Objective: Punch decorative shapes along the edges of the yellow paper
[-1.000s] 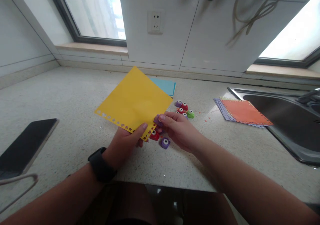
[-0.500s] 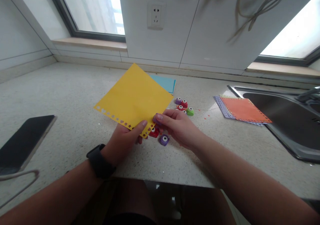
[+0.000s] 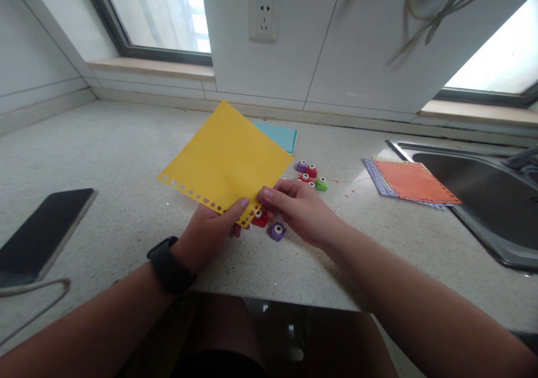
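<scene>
A yellow sheet of paper (image 3: 227, 148) is held up at a slant above the counter, with small hearts, stars and other shapes cut in a row along its lower left edge and up the near right edge. My left hand (image 3: 210, 224) pinches its near corner, thumb on top. My right hand (image 3: 305, 210) is closed on a purple craft punch (image 3: 264, 194) at the sheet's right edge, mostly covered by the thumb and fingers. Below the hands, a red craft punch (image 3: 259, 219) and another purple punch (image 3: 277, 231) rest on the counter.
Several more punches, one of them green (image 3: 321, 184), cluster right of the sheet. Light blue paper (image 3: 279, 136) lies behind it. Orange paper (image 3: 414, 179) tops a stack beside the sink (image 3: 483, 204). A dark tablet-like device (image 3: 46, 232) and a cable (image 3: 50, 302) lie at left.
The whole view has shifted slightly. Both hands keep the same hold on the yellow paper and the purple craft punch, with hardly any movement.
</scene>
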`<state>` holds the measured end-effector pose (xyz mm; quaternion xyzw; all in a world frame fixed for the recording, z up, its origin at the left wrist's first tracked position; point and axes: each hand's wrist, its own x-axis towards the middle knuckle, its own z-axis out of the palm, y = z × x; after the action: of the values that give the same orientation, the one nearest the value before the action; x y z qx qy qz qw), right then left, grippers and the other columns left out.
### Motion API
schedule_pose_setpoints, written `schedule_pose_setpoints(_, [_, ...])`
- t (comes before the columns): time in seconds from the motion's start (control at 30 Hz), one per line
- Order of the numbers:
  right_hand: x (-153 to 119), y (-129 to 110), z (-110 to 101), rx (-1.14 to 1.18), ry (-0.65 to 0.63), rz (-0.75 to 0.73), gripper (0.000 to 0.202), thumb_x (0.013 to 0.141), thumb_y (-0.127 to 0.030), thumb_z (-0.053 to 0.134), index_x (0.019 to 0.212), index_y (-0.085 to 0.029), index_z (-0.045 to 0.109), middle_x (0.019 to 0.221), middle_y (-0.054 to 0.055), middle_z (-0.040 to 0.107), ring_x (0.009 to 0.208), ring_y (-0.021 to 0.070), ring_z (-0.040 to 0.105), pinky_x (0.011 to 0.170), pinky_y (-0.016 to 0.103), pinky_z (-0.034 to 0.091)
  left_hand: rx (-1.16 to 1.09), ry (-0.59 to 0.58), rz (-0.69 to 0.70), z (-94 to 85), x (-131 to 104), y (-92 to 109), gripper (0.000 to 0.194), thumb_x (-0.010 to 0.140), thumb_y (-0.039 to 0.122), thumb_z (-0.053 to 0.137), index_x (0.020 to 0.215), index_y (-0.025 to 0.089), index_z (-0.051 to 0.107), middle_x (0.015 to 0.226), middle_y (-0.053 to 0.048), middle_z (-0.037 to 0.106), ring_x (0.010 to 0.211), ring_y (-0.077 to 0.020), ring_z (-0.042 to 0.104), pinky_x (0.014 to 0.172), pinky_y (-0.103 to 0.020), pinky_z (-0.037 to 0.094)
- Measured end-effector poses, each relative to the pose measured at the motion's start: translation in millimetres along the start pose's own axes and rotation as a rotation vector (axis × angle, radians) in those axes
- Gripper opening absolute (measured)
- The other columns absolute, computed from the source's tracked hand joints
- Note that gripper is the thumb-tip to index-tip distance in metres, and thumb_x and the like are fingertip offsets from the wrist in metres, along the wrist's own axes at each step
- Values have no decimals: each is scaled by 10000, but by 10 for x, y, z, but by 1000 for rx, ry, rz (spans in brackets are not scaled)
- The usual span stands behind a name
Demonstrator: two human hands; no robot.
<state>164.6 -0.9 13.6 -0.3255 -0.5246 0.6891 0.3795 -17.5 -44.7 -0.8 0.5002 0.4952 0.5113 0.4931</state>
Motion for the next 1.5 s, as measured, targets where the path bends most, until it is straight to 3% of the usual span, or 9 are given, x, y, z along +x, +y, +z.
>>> schedule_pose_setpoints(0.57, [-16,-10,-31,-139,6,-34,403,787,-552,778,863,-160,719,716,44,668,701,178,639,610,305,526,2,-15,24,11,-10,21,208,892,363,676,987,179,650,840,4,662,535,-90,536,428,-213,471])
schedule_pose_setpoints(0.9, [-10,-1,-33,-173,22,-76,368,826,-513,757,872,-149,723,793,45,669,681,141,585,619,285,482,31,9,18,17,-8,16,223,867,376,691,986,195,636,863,4,664,533,-98,537,436,-229,473])
schedule_pose_setpoints(1.2, [-16,-53,6,-126,6,-88,330,819,-456,780,807,-133,714,695,9,622,612,108,527,561,255,424,65,22,19,20,-17,47,197,865,360,679,985,211,633,884,-4,671,540,-105,538,445,-240,474])
schedule_pose_setpoints(1.5, [-27,-86,35,-114,-12,-101,305,798,-452,796,778,-160,711,675,-8,607,615,117,524,586,271,444,57,15,17,20,-17,47,208,861,368,682,978,202,634,839,1,656,515,-105,525,443,-241,467])
